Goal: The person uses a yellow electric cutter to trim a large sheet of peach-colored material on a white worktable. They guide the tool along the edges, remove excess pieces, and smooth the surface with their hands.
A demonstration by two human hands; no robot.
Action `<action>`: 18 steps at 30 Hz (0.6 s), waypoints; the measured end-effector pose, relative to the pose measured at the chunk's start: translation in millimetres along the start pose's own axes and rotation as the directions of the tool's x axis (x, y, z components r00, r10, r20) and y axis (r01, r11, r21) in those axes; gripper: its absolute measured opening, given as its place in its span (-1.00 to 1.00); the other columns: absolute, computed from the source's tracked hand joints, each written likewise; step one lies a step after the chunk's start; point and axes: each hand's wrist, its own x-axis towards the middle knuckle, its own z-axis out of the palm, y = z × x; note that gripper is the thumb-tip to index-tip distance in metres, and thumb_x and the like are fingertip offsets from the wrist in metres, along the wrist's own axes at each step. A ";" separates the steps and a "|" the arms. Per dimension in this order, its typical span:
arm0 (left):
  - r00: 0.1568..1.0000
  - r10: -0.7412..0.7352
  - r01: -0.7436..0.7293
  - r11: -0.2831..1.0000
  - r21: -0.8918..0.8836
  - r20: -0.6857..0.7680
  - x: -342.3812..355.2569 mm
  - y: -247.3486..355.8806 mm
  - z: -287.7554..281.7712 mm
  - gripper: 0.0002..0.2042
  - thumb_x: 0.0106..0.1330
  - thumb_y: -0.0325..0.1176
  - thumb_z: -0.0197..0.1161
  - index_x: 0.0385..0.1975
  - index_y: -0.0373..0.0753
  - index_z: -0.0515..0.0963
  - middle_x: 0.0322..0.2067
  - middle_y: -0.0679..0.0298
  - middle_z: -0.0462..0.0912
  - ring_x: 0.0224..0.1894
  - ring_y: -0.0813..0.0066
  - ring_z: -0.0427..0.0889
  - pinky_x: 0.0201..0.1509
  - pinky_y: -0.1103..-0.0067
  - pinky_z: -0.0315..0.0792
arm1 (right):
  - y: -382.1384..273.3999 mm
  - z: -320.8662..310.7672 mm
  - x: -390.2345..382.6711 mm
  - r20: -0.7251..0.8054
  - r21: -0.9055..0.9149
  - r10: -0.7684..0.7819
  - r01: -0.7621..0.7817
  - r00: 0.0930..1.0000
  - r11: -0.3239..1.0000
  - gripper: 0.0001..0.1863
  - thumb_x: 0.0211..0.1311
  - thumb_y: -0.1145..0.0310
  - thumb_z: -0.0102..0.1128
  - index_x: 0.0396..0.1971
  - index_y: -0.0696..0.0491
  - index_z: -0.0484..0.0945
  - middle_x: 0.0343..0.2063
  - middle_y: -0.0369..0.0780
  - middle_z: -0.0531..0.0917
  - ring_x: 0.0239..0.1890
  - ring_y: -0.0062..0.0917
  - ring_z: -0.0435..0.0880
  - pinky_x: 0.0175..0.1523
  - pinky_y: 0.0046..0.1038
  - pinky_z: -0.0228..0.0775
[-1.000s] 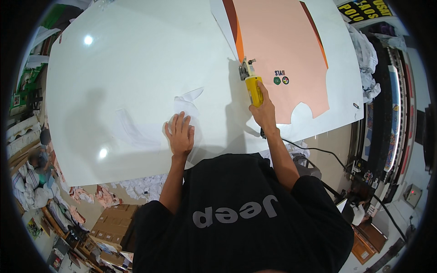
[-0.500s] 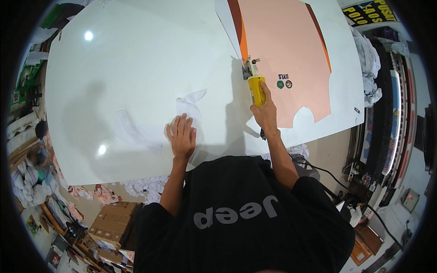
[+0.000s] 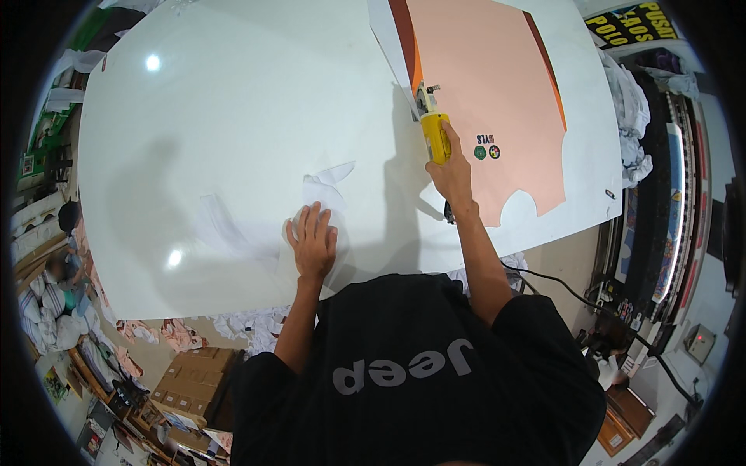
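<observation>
My right hand [image 3: 452, 177] grips a yellow electric cutter [image 3: 437, 141] with a metal head, which sits at the left edge of a peach fabric panel [image 3: 521, 93] with maroon and orange side bands and small printed emblems. A narrow white strip [image 3: 386, 43] runs along that edge beyond the cutter. Near the table's front, my left hand [image 3: 312, 245] lies with fingers extended on thin white offcuts [image 3: 330, 177]. Another pale curved scrap [image 3: 217, 221] lies farther left, on the glossy white table.
A black cord [image 3: 559, 283] runs off to the right. Rolls and machinery [image 3: 660, 202] line the right side, with bundled white fabric [image 3: 629, 116]. At left are another person [image 3: 70, 264], fabric piles, cardboard boxes [image 3: 190, 380] and scraps on the floor.
The cutter in my right hand has advanced away from me along the panel's left edge. The whole scene has shifted slightly downward in the picture; my left hand stays on the offcuts.
</observation>
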 end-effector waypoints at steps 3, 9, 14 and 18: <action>1.000 -0.002 0.002 1.000 0.021 0.013 -2.2 0.1 0.3 -0.56 0.52 -0.20 0.31 0.37 -0.07 0.61 0.57 0.26 0.45 0.65 0.17 0.31 0.71 -0.16 -0.08 | -7.0 -1.4 16.4 0.014 0.009 -0.009 0.008 1.000 1.000 0.06 0.15 0.59 0.27 0.70 -0.25 0.17 0.32 0.17 0.66 0.28 0.11 0.73 0.33 -0.13 0.63; 1.000 -0.001 0.000 0.999 0.036 0.020 -6.5 -0.6 1.0 -0.55 0.53 -0.18 0.33 0.38 -0.03 0.59 0.59 0.29 0.42 0.67 0.20 0.27 0.72 -0.13 -0.09 | -27.1 7.3 63.9 -0.033 -0.042 -0.017 0.015 0.999 0.999 0.02 0.19 0.57 0.27 0.68 -0.28 0.20 0.33 0.13 0.67 0.25 0.08 0.76 0.32 -0.17 0.64; 0.999 -0.018 0.016 0.999 0.035 0.041 -8.2 -1.3 0.2 -0.53 0.54 -0.16 0.34 0.42 0.01 0.57 0.59 0.32 0.42 0.68 0.21 0.27 0.73 -0.13 -0.09 | -50.3 8.3 109.2 0.017 0.049 0.089 -0.090 0.996 0.995 0.01 0.20 0.54 0.33 0.67 -0.29 0.22 0.31 0.10 0.69 0.26 0.03 0.76 0.32 -0.20 0.64; 0.998 -0.031 0.029 0.999 0.037 0.054 -8.7 -0.6 -0.1 -0.51 0.53 -0.16 0.35 0.44 0.04 0.56 0.60 0.34 0.41 0.68 0.21 0.28 0.73 -0.12 -0.08 | -62.5 17.9 147.5 -0.044 0.010 0.030 -0.030 0.999 1.000 0.03 0.17 0.53 0.37 0.67 -0.29 0.22 0.29 0.09 0.70 0.25 -0.01 0.77 0.33 -0.19 0.65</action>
